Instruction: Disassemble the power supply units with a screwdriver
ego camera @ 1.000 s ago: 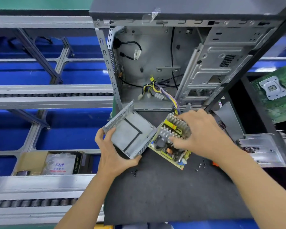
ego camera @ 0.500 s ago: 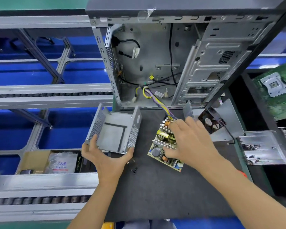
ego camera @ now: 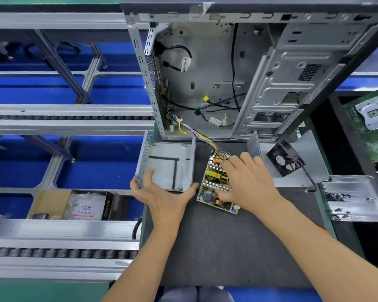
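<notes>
Left hand [ego camera: 159,197] grips the empty metal case [ego camera: 168,166], keeping it apart. Right hand [ego camera: 247,184] clasps the circuit board [ego camera: 214,182], steadying it on the surface [ego camera: 216,247].

Readable text: "PRIME" in pale letters on the black cardboard box [ego camera: 110,206]; blurred "TTS"-like blue print on the clear plastic bag [ego camera: 86,207] beside it.
</notes>
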`<action>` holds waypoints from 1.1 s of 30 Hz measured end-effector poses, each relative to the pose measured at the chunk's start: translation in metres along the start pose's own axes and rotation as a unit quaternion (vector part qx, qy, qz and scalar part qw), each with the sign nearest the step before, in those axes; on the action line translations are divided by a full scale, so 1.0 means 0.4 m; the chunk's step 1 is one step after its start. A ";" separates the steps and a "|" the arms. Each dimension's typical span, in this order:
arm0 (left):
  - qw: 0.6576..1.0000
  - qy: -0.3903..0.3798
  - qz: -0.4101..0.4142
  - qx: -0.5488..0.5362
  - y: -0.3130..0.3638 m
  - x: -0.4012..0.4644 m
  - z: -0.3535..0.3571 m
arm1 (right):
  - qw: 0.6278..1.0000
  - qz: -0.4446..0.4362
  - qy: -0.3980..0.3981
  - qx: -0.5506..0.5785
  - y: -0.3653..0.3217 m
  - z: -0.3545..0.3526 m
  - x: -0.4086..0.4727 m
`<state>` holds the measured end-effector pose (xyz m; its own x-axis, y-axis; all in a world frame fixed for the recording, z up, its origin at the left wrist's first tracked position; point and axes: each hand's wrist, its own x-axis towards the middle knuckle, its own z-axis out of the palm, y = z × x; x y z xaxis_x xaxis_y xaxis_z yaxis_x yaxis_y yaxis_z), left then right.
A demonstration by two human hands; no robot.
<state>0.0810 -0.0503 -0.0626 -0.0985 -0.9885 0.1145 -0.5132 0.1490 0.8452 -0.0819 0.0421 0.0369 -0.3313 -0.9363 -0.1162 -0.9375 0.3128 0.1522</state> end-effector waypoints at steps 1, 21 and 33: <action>1.000 -0.002 -0.009 0.013 0.001 -0.001 0.001 | 1.000 -0.001 0.003 -0.001 -0.001 0.004 0.001; 0.999 -0.049 -0.012 0.015 -0.079 0.091 -0.071 | 0.979 0.082 0.142 0.118 -0.052 -0.008 0.018; 0.998 -0.066 0.003 0.016 -0.071 0.093 -0.096 | 0.969 0.111 0.090 0.203 -0.343 0.128 0.035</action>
<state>0.1246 -0.0922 -0.0625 -0.2119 -0.9760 0.0491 -0.5383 0.1585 0.8277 0.0365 -0.0057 -0.0358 -0.5398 -0.8401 0.0530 -0.8218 0.5123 -0.2492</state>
